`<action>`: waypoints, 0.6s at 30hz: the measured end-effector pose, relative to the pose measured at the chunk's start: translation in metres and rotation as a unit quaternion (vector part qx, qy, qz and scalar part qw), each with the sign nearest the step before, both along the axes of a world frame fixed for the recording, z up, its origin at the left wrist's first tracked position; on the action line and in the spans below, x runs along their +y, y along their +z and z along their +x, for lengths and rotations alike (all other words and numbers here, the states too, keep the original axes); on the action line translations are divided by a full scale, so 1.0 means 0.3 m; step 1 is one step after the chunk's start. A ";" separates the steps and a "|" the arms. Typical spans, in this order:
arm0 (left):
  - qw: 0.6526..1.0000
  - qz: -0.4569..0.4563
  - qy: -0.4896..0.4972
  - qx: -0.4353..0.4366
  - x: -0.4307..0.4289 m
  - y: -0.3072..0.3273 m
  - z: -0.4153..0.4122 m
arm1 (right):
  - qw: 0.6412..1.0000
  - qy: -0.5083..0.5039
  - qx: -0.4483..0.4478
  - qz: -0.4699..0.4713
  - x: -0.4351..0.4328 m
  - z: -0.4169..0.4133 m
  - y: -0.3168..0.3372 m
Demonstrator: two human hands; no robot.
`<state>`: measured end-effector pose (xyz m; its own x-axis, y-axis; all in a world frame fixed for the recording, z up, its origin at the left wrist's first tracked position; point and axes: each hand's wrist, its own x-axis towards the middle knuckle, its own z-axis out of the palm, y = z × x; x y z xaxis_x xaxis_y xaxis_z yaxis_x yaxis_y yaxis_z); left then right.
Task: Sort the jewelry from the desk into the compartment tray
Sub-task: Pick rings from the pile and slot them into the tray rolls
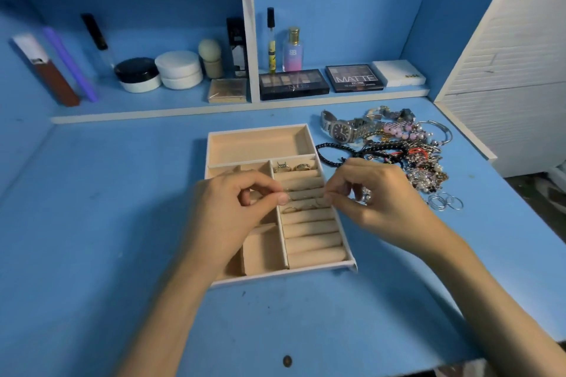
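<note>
A beige compartment tray (260, 144) lies on the blue desk, with padded ring rolls on its right side. Two gold rings (294, 167) sit in the top ring slot and several thin rings (298, 208) in a middle slot. My left hand (235, 208) pinches a thin ring over the rolls. My right hand (373, 196) pinches another small ring at the rolls' right edge and holds a silver piece (366, 195) in its curled fingers. A jewelry pile (407, 150) with a silver watch (341, 131), bead bracelets and loose silver rings (444, 202) lies to the right.
Behind the desk a low shelf holds makeup palettes (294, 84), cream jars (137, 75), perfume bottles (292, 49) and tubes. A white slatted panel (505, 55) stands at the right edge. The tray's large top compartment and left compartments hold nothing visible.
</note>
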<state>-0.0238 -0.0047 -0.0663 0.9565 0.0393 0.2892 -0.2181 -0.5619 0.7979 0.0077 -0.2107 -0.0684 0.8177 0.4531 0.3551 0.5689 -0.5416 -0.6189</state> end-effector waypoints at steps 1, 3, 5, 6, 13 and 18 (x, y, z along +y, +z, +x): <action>1.000 0.004 -0.002 -0.004 0.000 -0.002 -0.001 | 1.000 0.000 -0.006 -0.012 0.001 0.001 0.001; 1.000 0.011 -0.005 -0.012 -0.003 -0.004 -0.003 | 0.999 0.001 -0.017 -0.046 0.003 0.000 -0.001; 1.000 0.018 -0.010 -0.018 -0.009 -0.005 -0.004 | 0.996 0.002 -0.030 -0.082 0.006 -0.001 -0.003; 0.999 0.022 -0.013 -0.019 -0.011 -0.006 -0.005 | 0.995 0.001 -0.036 -0.096 0.008 -0.002 -0.004; 0.999 0.040 -0.026 -0.023 -0.014 -0.008 -0.007 | 0.988 -0.007 -0.059 -0.145 0.010 -0.008 0.018; 0.998 0.046 -0.029 -0.026 -0.011 -0.010 -0.006 | 0.987 -0.005 -0.067 -0.146 0.015 -0.007 0.017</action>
<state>-0.0257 -0.0082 -0.0692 0.9398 -0.0441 0.3390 -0.2925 -0.6171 0.7305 0.0056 -0.2061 -0.0632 0.7765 0.5446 0.3170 0.6296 -0.6910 -0.3551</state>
